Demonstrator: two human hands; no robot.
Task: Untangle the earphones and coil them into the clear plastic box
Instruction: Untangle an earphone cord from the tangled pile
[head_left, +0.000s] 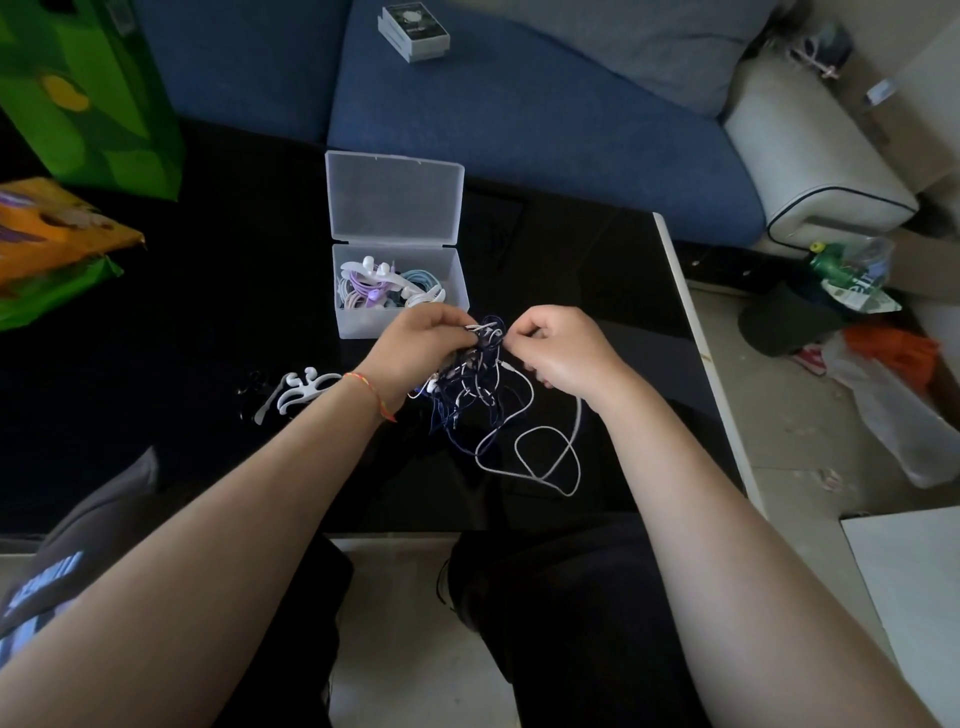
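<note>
A knot of dark blue and white earphone cords (480, 374) hangs above the black table between my hands. My left hand (418, 348) grips the left side of the tangle. My right hand (558, 351) pinches a strand at its upper right. A white cord loop (545, 457) trails down onto the table below. Just beyond my hands stands the clear plastic box (353, 317), lid (395, 197) open and upright, holding coiled purple, white and light blue earphones (387, 286).
A white cord-winder shape (298, 392) lies on the table (208, 312) left of my left wrist. Green and orange bags (78, 130) sit at the far left. A blue sofa (519, 114) with a small box (413, 31) lies behind. The table's right edge (696, 338) borders a cluttered floor.
</note>
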